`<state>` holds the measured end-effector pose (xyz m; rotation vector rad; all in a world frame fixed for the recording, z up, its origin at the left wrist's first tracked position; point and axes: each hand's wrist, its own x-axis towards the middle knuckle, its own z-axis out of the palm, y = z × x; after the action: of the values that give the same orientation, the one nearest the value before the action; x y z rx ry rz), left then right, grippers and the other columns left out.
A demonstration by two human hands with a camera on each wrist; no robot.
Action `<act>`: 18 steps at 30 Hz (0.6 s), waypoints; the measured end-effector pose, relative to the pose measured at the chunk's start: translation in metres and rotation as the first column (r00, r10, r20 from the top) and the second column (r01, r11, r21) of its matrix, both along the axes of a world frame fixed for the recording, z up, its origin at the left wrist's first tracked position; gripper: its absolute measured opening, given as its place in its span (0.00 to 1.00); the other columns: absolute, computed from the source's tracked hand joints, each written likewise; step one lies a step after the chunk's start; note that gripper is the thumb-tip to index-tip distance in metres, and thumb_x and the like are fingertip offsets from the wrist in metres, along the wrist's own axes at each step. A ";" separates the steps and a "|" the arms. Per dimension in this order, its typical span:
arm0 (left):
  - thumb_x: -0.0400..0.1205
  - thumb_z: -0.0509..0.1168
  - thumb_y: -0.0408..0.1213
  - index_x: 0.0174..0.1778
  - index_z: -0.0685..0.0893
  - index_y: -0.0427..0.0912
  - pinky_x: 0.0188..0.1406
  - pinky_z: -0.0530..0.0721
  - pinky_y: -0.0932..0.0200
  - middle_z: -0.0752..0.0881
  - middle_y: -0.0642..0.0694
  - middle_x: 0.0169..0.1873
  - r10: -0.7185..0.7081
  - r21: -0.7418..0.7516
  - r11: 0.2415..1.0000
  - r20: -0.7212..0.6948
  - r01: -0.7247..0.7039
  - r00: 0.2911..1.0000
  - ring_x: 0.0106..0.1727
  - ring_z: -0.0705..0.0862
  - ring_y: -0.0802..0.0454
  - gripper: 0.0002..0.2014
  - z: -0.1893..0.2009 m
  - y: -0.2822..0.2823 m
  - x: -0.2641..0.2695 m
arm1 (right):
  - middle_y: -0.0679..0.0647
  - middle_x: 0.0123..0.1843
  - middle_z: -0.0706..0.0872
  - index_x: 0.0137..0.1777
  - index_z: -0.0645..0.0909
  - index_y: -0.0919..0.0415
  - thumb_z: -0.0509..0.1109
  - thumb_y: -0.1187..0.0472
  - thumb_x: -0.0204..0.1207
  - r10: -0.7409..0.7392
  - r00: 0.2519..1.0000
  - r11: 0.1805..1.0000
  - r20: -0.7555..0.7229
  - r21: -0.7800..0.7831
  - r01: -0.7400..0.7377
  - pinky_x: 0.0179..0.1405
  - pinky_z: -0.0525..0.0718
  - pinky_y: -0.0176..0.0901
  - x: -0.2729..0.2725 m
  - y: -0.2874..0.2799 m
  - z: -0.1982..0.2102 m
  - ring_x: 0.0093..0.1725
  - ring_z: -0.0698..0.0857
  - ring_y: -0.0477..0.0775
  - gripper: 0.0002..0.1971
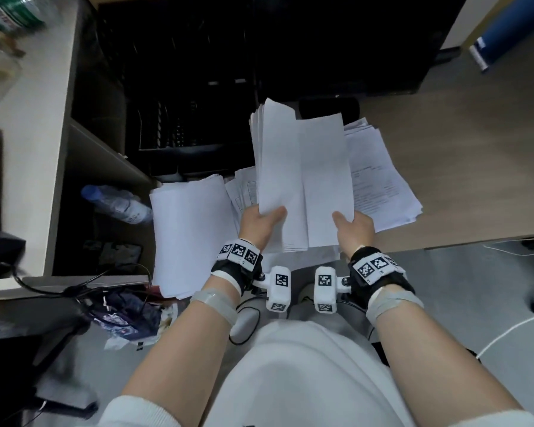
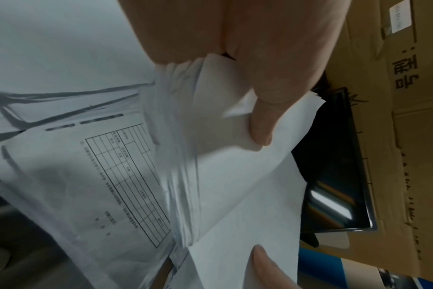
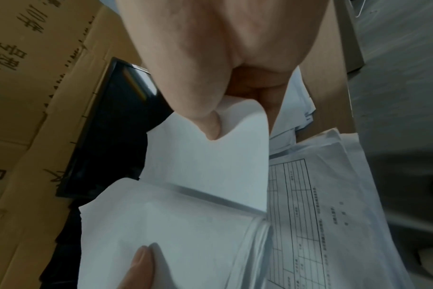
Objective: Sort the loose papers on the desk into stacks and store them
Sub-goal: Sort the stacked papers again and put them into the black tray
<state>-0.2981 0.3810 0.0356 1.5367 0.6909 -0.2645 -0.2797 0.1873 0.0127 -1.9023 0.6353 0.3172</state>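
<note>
- The left hand (image 1: 261, 224) pinches the near edge of a thick bundle of blank white sheets (image 1: 279, 167), thumb on top and fingers curled beneath; the left wrist view shows the bundle's layered edge fanned under that thumb.
- The right hand (image 1: 353, 231) pinches a single blank white sheet (image 1: 326, 180) at its near edge, thumb on top; this sheet sits just beside the bundle, overlapping its right side.
- Both are held above the near edge of the light wooden desk (image 1: 463, 143).
- A spread pile of printed forms with tables (image 1: 379, 177) lies on the desk below and to the right of the held paper.
- A stack of plain white paper (image 1: 191, 232) overhangs the desk's near left corner.
- A clear plastic water bottle (image 1: 116, 204) lies on a lower shelf of the pale shelving unit (image 1: 37, 127) to the left.
- Behind the desk stand brown cardboard boxes (image 3: 32, 82) with dark print.
</note>
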 end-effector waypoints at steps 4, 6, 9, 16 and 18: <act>0.80 0.74 0.33 0.50 0.91 0.37 0.58 0.89 0.48 0.93 0.39 0.49 0.077 0.045 0.996 -0.001 -0.077 0.997 0.52 0.91 0.43 0.06 -0.003 0.007 -0.006 | 0.52 0.47 0.84 0.39 0.83 0.57 0.69 0.59 0.79 0.093 0.995 0.993 -0.035 -0.072 -0.095 0.47 0.74 0.39 0.007 0.001 -0.004 0.52 0.81 0.58 0.08; 0.80 0.74 0.33 0.55 0.90 0.33 0.59 0.89 0.48 0.92 0.38 0.50 0.136 0.088 0.987 -0.027 -0.133 0.990 0.53 0.91 0.42 0.11 -0.007 0.022 -0.016 | 0.50 0.46 0.86 0.43 0.85 0.57 0.70 0.55 0.77 0.170 0.981 0.982 -0.088 -0.067 -0.176 0.47 0.76 0.42 0.011 0.012 -0.011 0.52 0.83 0.59 0.06; 0.78 0.76 0.38 0.54 0.90 0.33 0.61 0.88 0.44 0.92 0.40 0.49 0.232 0.185 0.957 -0.035 -0.222 0.972 0.53 0.91 0.43 0.14 -0.009 0.055 -0.031 | 0.52 0.51 0.83 0.57 0.87 0.60 0.69 0.53 0.78 0.274 0.954 0.954 -0.123 -0.094 -0.286 0.51 0.74 0.41 0.012 0.038 -0.024 0.53 0.81 0.55 0.14; 0.75 0.74 0.43 0.48 0.91 0.39 0.53 0.90 0.43 0.91 0.43 0.41 0.496 0.439 0.758 0.094 -0.483 0.863 0.47 0.91 0.44 0.12 -0.004 0.146 -0.047 | 0.60 0.48 0.86 0.39 0.81 0.63 0.66 0.55 0.81 0.436 0.861 0.880 -0.264 -0.077 -0.469 0.45 0.75 0.42 -0.004 0.115 -0.058 0.50 0.84 0.62 0.13; 0.76 0.73 0.42 0.48 0.91 0.39 0.51 0.91 0.46 0.91 0.46 0.39 0.488 0.427 0.764 0.107 -0.483 0.866 0.45 0.91 0.46 0.11 -0.004 0.161 -0.046 | 0.61 0.48 0.86 0.36 0.76 0.58 0.67 0.52 0.79 0.497 0.812 0.844 -0.306 -0.045 -0.534 0.47 0.74 0.41 -0.011 0.142 -0.067 0.51 0.85 0.62 0.14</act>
<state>-0.3440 0.5418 0.0313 1.7137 1.1932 0.3047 -0.2904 0.3290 -0.0538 -2.1575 0.3074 0.9361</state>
